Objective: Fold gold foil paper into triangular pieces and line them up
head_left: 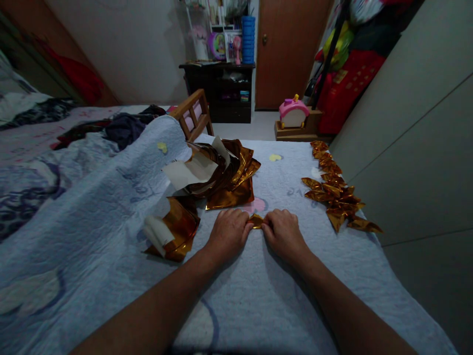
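Head view shows the small folded foil piece (256, 221) directly between the two hands on the bed, its long axis running side to side, equally near both. The left hand (229, 229) pinches its left end between thumb and curled fingers; the right hand (285, 230) pinches the other. It is shiny gold, short and creased. Glossy, curling sheets (229, 193), some showing white matte faces, lie left of it; pointed, crinkled foil shapes (338, 199) lie right, on the soft, quilted blue cover (236, 305).
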The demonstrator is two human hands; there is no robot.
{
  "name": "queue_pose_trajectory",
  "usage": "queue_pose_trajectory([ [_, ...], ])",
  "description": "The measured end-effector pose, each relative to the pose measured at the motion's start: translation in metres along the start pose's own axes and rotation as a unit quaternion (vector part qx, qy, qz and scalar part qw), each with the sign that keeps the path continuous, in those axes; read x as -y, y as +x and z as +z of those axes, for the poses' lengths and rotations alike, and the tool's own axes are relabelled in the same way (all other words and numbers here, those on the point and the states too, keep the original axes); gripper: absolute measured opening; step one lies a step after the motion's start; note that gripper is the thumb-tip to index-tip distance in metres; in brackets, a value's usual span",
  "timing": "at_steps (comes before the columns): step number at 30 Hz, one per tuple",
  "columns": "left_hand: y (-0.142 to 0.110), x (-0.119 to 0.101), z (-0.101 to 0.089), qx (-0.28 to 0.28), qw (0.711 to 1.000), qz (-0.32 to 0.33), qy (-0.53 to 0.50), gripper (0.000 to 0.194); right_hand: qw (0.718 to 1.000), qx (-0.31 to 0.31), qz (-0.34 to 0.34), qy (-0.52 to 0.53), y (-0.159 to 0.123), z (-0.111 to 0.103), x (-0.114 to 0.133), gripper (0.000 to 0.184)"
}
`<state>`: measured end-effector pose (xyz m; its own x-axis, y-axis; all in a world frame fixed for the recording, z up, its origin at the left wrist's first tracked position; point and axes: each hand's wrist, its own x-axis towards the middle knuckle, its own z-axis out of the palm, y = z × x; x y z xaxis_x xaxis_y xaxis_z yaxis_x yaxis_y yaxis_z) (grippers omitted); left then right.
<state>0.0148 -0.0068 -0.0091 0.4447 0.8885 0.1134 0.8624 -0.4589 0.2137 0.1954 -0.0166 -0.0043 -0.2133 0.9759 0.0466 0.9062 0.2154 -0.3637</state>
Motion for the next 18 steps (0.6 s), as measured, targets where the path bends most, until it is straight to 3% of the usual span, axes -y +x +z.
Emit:
queue_pose_trajectory([
  [11, 0.0011, 0.0016, 0.0004, -0.024, 0.994, -0.044, -0.094, 0.016, 0.999, -0.023, 0.019, 0.032, -0.0009, 0.0004, -0.0009, 0.003],
  [18, 0.0032, 0.0076, 0.0044, -0.033, 0.988, 0.071, -0.135, 0.015, 0.999, -0.038, 0.002, 0.036, -0.0019, 0.0035, -0.0044, 0.010],
])
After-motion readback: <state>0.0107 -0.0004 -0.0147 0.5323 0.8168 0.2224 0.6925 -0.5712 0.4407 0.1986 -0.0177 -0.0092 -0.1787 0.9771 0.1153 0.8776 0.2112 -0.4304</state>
